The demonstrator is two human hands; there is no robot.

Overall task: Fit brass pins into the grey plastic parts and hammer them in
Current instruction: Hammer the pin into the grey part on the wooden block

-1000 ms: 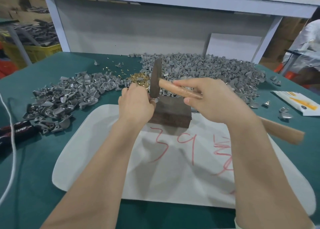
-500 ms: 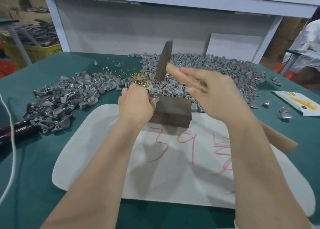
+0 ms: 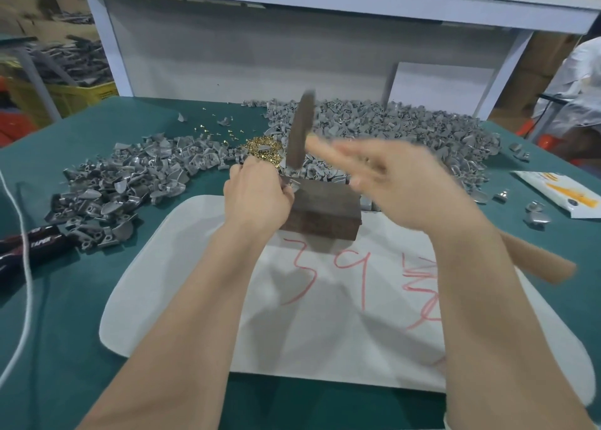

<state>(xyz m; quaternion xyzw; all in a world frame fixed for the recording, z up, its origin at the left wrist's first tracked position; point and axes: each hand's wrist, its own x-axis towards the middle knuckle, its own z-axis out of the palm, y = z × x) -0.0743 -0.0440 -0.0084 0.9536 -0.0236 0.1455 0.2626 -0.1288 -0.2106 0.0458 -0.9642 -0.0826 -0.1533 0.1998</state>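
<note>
My left hand (image 3: 258, 195) pinches a small grey plastic part (image 3: 290, 182) against the top left corner of a dark metal block (image 3: 325, 210). My right hand (image 3: 409, 185), blurred by motion, grips the wooden handle of a hammer; its dark head (image 3: 300, 132) stands tilted just above the part. The handle's end (image 3: 540, 260) sticks out behind my right wrist. A small heap of brass pins (image 3: 261, 148) lies just beyond my left hand. Any pin in the held part is hidden by my fingers.
Grey plastic parts lie in a big pile (image 3: 406, 130) behind the block and a second pile (image 3: 123, 182) at the left. A white sheet (image 3: 325, 315) with red writing covers the green table (image 3: 58, 348). Black pliers (image 3: 29, 244) and a white cord (image 3: 24, 267) lie far left.
The hammer head rose off the part on the block and now hangs a little lower and blurred in mid swing. My left hand has kept still on the part.
</note>
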